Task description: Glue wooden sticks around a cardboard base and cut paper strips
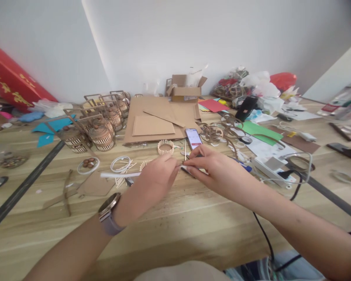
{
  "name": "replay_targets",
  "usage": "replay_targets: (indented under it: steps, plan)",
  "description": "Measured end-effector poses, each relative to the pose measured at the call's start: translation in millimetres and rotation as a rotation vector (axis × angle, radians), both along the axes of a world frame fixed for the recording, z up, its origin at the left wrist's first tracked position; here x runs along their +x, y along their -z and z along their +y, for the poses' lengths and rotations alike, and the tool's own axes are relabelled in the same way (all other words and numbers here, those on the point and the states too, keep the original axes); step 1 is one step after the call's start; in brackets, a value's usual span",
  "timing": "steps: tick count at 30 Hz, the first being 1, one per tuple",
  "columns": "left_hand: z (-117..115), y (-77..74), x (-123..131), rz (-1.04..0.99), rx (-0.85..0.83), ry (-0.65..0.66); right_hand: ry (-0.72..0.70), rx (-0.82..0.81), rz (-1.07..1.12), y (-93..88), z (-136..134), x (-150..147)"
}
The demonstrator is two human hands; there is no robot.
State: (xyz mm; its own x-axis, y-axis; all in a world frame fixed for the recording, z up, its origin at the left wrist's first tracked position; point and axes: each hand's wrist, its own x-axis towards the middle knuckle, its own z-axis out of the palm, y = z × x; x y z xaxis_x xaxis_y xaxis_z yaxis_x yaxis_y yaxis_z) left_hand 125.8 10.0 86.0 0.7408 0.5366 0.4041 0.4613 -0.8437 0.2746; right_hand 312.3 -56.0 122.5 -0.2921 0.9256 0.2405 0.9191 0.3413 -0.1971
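Observation:
My left hand, with a watch on its wrist, is closed in a pinch over the middle of the table. Its fingertips nearly meet those of my right hand. Between them is something small that I cannot make out. My right hand is also pinched, around a thin dark piece whose kind is unclear. A pale thin stick shows just beyond the fingertips. Behind my left hand stands a ring of short wooden sticks; a second such ring is partly hidden by that hand.
Small stick-sided baskets with tall handles stand at left, near white tape rolls. Cardboard sheets lie behind, beside a lit phone. Brown strip coils and a white power strip are at right.

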Motion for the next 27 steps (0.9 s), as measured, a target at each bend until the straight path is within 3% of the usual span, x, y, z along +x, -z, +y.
replay_targets:
  steps: [5, 12, 21, 27]
  plan:
    - [-20, -0.3, -6, -0.021, -0.010, -0.085, 0.057, 0.060, -0.017, 5.5, -11, -11]
    - [-39, 9.5, -16, -0.118, -0.002, -0.170, 0.079, -0.031, -0.043, 10.9, -17, -25]
    - [-53, 22.9, -25, -0.228, 0.034, -0.314, 0.061, -0.050, -0.032, 13.8, -21, -35]
    - [-59, 21.9, -27, -0.278, 0.022, -0.352, 0.060, -0.043, 0.066, 19.2, -26, -39]
